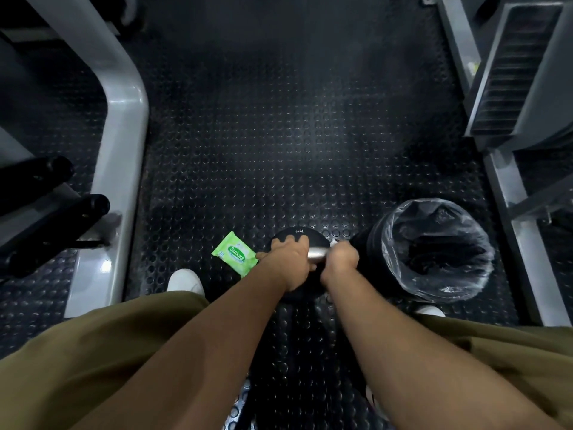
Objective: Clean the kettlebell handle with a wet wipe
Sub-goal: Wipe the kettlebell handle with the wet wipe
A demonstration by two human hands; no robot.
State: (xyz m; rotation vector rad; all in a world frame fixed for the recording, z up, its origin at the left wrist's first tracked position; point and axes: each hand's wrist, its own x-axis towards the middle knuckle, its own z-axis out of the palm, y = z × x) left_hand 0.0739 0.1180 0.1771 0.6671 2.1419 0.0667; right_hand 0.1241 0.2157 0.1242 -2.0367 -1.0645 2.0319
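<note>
A black kettlebell (305, 236) with a silver handle (317, 255) stands on the studded rubber floor between my feet. My left hand (286, 254) lies over the left end of the handle, fingers spread onto the bell's top. My right hand (341, 257) grips the right end of the handle with a white wet wipe (334, 243), a bit of which shows above the fingers. A green pack of wet wipes (235, 254) lies on the floor just left of the kettlebell.
A black bin with a clear liner (440, 249) stands right of the kettlebell, touching or nearly so. Grey machine frames run along the left (124, 125) and right (511, 212). Black padded rollers (52, 212) sit far left. My white shoe (185, 281) is near the pack.
</note>
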